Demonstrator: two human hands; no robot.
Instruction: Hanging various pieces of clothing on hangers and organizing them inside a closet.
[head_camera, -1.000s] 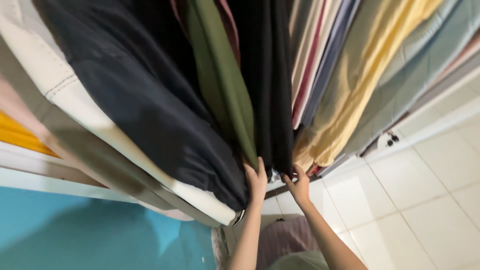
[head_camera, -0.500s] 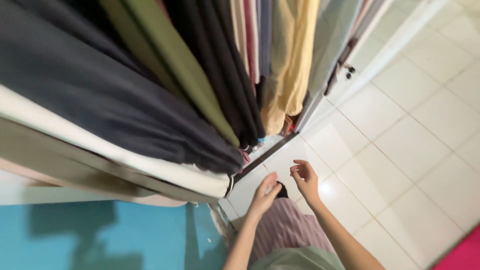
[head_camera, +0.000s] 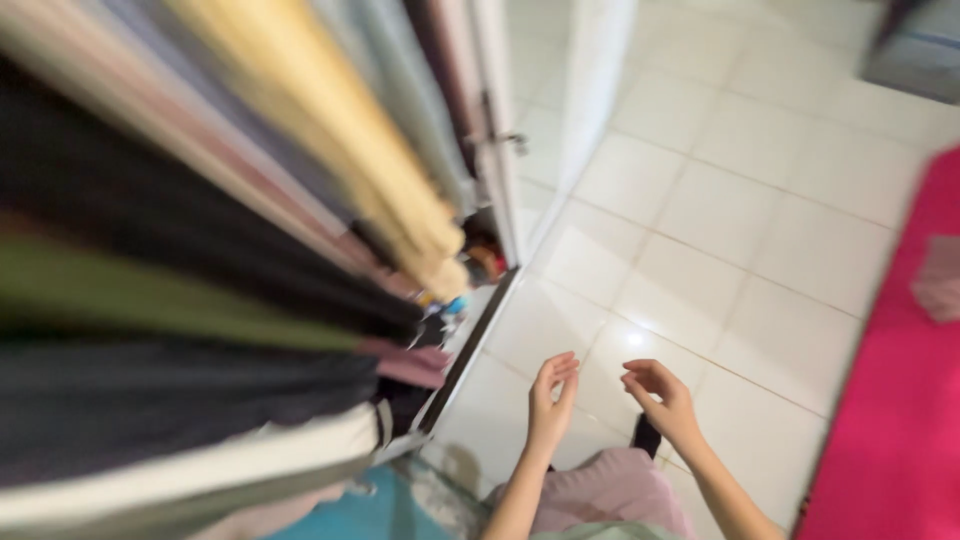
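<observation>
My left hand (head_camera: 551, 400) and my right hand (head_camera: 661, 399) hover empty over the white tiled floor (head_camera: 740, 230), fingers loosely apart, clear of the clothes. A row of hanging garments fills the left of the blurred view: a yellow garment (head_camera: 330, 130), black garments (head_camera: 150, 220), an olive green garment (head_camera: 140, 305), a dark grey one (head_camera: 170, 395) and a cream one (head_camera: 200, 465). Their lower hems end near the wardrobe's floor rail (head_camera: 470, 345), left of my left hand.
A white wardrobe door panel (head_camera: 590, 80) stands open behind the clothes. A bright pink mat (head_camera: 900, 400) lies on the floor at right. A teal surface (head_camera: 340, 510) shows at the bottom. My pinkish skirt (head_camera: 610, 495) is below my hands.
My hands let go of the black garments' hems and drew back over the floor. The view swung right, bringing the tiles and pink mat into sight.
</observation>
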